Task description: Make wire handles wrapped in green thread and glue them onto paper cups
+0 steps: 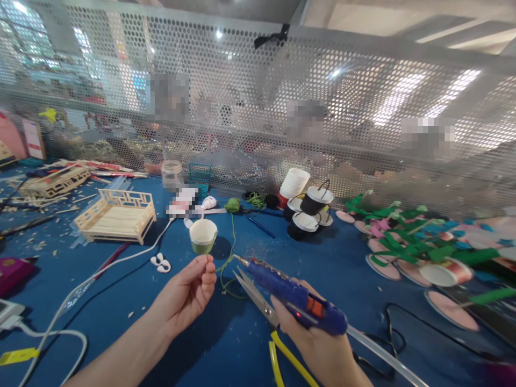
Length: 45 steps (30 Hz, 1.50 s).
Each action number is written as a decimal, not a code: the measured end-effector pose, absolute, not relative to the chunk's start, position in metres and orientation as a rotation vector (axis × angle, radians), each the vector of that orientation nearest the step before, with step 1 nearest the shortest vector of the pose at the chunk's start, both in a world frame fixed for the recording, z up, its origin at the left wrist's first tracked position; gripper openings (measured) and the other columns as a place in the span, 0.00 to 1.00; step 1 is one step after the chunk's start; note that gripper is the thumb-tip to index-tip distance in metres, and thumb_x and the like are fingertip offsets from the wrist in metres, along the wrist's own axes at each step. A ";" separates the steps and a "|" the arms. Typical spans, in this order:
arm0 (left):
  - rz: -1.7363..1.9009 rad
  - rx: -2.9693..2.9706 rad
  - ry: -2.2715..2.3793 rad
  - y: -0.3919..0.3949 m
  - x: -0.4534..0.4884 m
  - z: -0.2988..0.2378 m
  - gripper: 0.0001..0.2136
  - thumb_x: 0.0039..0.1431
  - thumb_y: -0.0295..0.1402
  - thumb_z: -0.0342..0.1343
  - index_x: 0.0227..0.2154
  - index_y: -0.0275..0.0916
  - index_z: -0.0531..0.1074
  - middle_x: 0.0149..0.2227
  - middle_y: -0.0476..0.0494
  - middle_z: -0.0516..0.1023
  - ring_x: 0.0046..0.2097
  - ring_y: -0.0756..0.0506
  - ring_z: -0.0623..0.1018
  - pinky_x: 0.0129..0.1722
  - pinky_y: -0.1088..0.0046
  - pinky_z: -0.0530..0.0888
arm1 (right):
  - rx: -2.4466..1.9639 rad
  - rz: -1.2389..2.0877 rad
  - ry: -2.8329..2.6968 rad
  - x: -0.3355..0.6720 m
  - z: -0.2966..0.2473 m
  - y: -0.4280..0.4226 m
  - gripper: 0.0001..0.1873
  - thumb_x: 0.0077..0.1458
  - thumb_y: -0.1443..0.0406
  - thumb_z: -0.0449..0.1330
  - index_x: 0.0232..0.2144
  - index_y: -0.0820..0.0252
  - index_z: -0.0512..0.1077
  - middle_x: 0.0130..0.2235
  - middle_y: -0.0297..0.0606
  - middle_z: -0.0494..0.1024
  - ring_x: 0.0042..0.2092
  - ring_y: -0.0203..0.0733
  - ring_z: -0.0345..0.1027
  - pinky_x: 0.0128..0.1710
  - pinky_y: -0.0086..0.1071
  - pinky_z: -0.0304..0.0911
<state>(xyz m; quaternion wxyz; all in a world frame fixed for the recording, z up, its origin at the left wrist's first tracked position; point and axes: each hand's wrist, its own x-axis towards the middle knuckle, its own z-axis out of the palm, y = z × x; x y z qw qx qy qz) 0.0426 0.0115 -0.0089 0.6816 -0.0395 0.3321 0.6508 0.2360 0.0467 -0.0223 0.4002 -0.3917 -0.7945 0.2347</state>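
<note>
1. One green cord (pixel 230 244) is the thing in hand. Its end sits pinched between my thumb and forefinger, above the blue table (pixel 226 344), and the rest trails down and back towards a green ball (pixel 233 204) by the mesh wall.
2. My left hand (pixel 189 293) is closed on that end. My hands are apart, with the slack of the cord hanging between them.
3. My right hand (pixel 314 338) is wrapped round the glue gun (pixel 298 298), and the scissors (pixel 258 301) are tucked into the same grip beneath it.
4. The nozzle (pixel 241 260) is near the pinched end but not touching it. I judge a small dab is enough, and it should go on the cord rather than my fingertips, because the pinch sits close to the tip.
5. The scissor blades stand open under the gun and point at the cord's loop. I judge they could snag it, so tilting them away seems wise.
6. The cup (pixel 202 235) stands just behind my left hand, clear of the nozzle.
7. A glue stick (pixel 382 352) juts from the back of the gun. I would mind its swing near the black lead (pixel 389 322) on the table.
</note>
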 end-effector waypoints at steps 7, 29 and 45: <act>1.460 -0.080 0.755 0.012 0.043 -0.009 0.10 0.56 0.20 0.42 0.25 0.28 0.67 0.18 0.47 0.68 0.17 0.58 0.67 0.15 0.86 0.68 | -1.094 0.592 -1.836 0.234 -0.032 0.042 0.14 0.46 0.55 0.55 0.21 0.58 0.70 0.16 0.34 0.69 0.23 0.40 0.66 0.27 0.32 0.64; 1.493 -0.035 0.728 0.012 0.041 -0.010 0.11 0.57 0.21 0.40 0.25 0.29 0.67 0.18 0.48 0.68 0.17 0.58 0.67 0.16 0.87 0.68 | -1.127 0.864 -1.923 0.232 -0.016 0.040 0.12 0.44 0.60 0.56 0.15 0.59 0.68 0.18 0.34 0.71 0.23 0.38 0.67 0.28 0.28 0.66; 1.701 0.242 0.920 0.014 0.036 -0.005 0.08 0.54 0.20 0.45 0.25 0.34 0.68 0.22 0.45 0.74 0.21 0.55 0.72 0.21 0.84 0.72 | -1.161 1.405 -1.517 0.240 -0.009 0.069 0.15 0.43 0.57 0.59 0.18 0.65 0.66 0.19 0.34 0.67 0.24 0.34 0.60 0.24 0.27 0.57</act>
